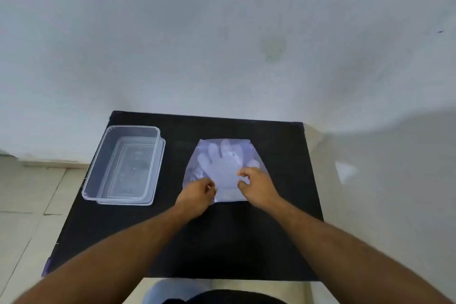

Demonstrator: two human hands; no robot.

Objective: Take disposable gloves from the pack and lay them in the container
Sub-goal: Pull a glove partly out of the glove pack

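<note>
A clear plastic pack of disposable gloves (223, 163) lies flat on the black table (276, 229), a little right of centre, with a pale glove shape showing through it. My left hand (197, 195) pinches the pack's near left edge between thumb and fingers. At the near right side, my right hand (256, 186) has its fingertips curled onto the plastic, pinching it. An empty transparent rectangular container (98, 175) stands on the table to the left of the pack, apart from both hands.
The black table stands against a white wall (222, 32). Tiled floor (22, 205) shows to the left of the table. The container sits close to the table's left edge.
</note>
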